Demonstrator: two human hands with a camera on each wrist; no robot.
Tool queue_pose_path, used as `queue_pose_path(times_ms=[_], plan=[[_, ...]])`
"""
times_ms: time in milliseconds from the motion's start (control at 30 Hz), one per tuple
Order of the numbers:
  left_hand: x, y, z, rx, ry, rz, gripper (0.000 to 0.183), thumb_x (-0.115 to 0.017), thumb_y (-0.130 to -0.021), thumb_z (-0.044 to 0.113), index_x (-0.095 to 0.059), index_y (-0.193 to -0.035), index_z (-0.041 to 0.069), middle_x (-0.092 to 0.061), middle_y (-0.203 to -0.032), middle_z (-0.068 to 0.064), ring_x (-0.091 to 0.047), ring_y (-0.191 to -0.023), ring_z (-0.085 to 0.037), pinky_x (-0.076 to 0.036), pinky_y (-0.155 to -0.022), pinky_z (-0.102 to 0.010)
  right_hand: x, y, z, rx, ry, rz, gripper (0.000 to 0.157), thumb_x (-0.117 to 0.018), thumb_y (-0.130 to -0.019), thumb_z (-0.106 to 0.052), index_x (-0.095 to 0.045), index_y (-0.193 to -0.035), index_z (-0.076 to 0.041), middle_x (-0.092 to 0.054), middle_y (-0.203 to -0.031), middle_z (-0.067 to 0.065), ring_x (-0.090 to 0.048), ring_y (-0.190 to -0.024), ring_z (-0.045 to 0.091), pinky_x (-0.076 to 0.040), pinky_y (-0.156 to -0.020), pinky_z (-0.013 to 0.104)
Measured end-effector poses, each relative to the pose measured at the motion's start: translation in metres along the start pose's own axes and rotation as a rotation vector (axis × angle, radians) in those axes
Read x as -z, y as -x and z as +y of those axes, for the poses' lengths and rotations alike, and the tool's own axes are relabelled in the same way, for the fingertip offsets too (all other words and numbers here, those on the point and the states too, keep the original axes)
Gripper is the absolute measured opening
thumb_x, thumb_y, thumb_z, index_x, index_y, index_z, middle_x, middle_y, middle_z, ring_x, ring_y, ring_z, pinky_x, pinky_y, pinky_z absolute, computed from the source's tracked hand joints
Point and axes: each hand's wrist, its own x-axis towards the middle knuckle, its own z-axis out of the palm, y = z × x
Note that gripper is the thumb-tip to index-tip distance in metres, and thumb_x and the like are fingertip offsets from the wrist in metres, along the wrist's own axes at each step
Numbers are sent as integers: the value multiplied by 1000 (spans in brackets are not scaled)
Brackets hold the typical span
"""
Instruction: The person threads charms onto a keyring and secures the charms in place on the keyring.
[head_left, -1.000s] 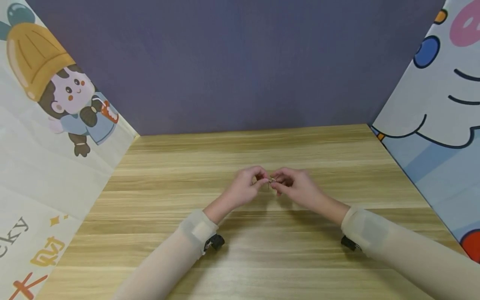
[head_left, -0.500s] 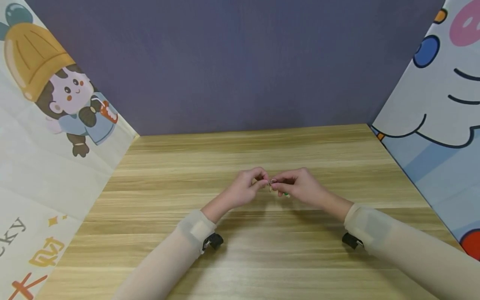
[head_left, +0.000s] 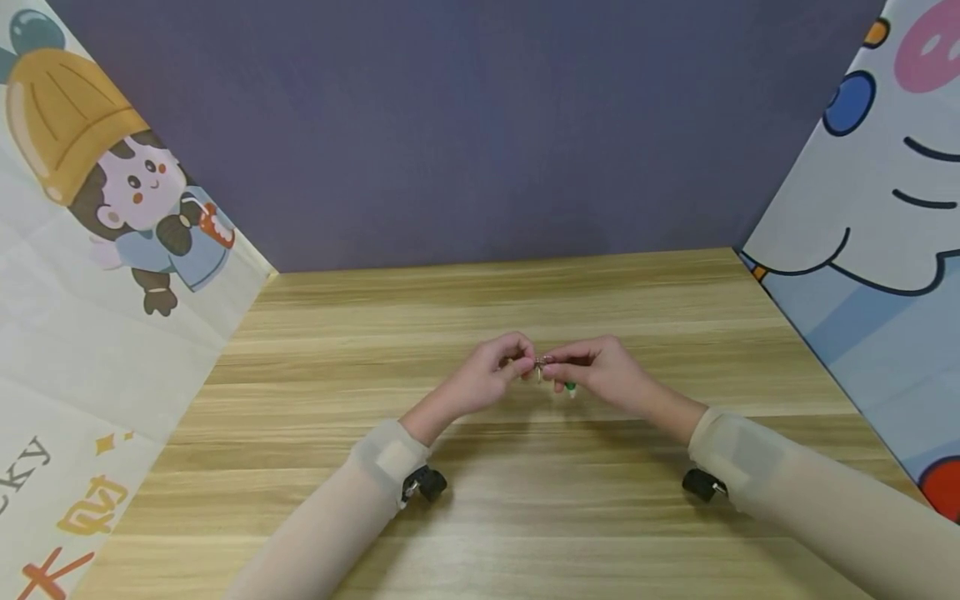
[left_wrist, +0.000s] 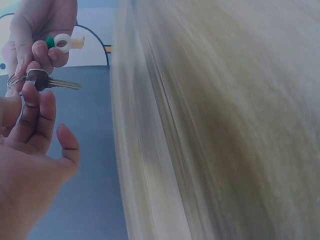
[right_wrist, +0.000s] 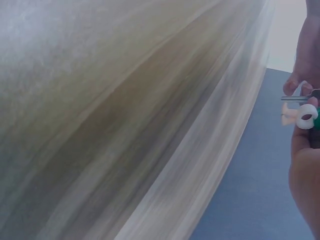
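Note:
Above the middle of the tabletop, my left hand point(head_left: 491, 375) and right hand point(head_left: 603, 371) meet fingertip to fingertip. Between them is a metal key ring point(left_wrist: 15, 80), pinched from both sides by thumbs and forefingers. A key point(left_wrist: 65, 84) with a dark head hangs from it, its blade pointing down in the head view. Beneath the curled fingers of my right hand dangles a small charm point(left_wrist: 62, 43), green and white with a pale, flared end. The right wrist view catches the charm and the key blade at its right edge. Fingers partly hide the ring.
The wood-grain table point(head_left: 480, 517) lies below both hands. A dark purple-grey panel point(head_left: 480, 133) rises at its far edge. Cartoon-printed sheets flank it at left point(head_left: 67, 350) and right point(head_left: 885, 333). Small black cameras sit on both wrists.
My right hand has turned slightly, bringing the green and white charm into sight below it. The key blade between the hands shows more clearly. My left hand has barely moved.

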Motion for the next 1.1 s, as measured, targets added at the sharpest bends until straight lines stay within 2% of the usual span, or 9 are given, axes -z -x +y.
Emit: queue_pose_path(times_ms=[100,200,333,433,567,667,800,967,1100], plan=[[0,0,1,7,83,-4,9,-54,-111,10,-60,-107,4,-67,-101,-11,-66,-99,-37,-56,-82,-46,0,-1,0,8,-21,10,23,-75,-100,-14,-80,-119,-3,-80,-102,25,-76,-81,22,-64,-76,32],[0,-1,1,7,156,-12,9,-53,-111,8,-60,-108,2,-67,-103,-13,-66,-98,-24,-55,-94,-63,-1,-1,0,17,-41,26,22,-74,-100,-11,-79,-119,-1,-80,-104,25,-76,-79,17,-64,-76,30],[0,-1,1,8,208,-12,9,-53,-111,6,-60,-110,1,-67,-105,-14,-66,-98,-14,-54,-101,-65,-1,-2,0,24,-60,41,23,-74,-100,-11,-79,-119,1,-82,-102,17,-76,-78,15,-65,-76,32],[0,-1,0,6,194,0,9,-55,-110,7,-61,-111,1,-67,-106,-14,-68,-99,-28,-54,-99,-66,-1,-3,0,22,-68,46,23,-75,-100,-12,-79,-118,2,-83,-101,15,-76,-77,14,-65,-77,34],[2,-1,2,-17,8,14,9,-61,-109,13,-67,-111,8,-73,-106,-15,-68,-100,-36,-58,-86,-43,1,-2,1,-10,-30,58,22,-76,-99,-14,-81,-115,0,-82,-100,18,-76,-78,15,-65,-76,36],[3,1,5,-56,-180,20,11,-65,-107,19,-72,-112,13,-77,-105,-13,-67,-93,-22,-50,-77,-26,2,-1,1,-37,38,65,20,-77,-99,-18,-83,-111,-3,-81,-96,21,-76,-79,21,-62,-68,32],[2,2,6,-107,-330,27,14,-67,-107,23,-75,-113,14,-78,-100,-8,-62,-85,-10,-51,-73,-24,1,-1,1,-34,129,59,19,-79,-98,-23,-84,-107,-7,-80,-86,15,-68,-67,26,-50,-54,26],[2,2,6,-113,-357,-2,11,-68,-106,20,-75,-105,12,-78,-96,-8,-65,-83,-13,-51,-70,-22,-2,-1,1,-24,178,25,16,-79,-97,-22,-85,-106,-9,-80,-84,11,-66,-65,27,-46,-51,23],[5,3,4,-64,-230,-76,10,-68,-105,17,-73,-102,8,-78,-94,-10,-71,-86,-27,-54,-70,-23,-3,0,-1,-19,178,2,13,-80,-96,-20,-85,-102,-10,-80,-82,10,-67,-66,25,-46,-52,23]])
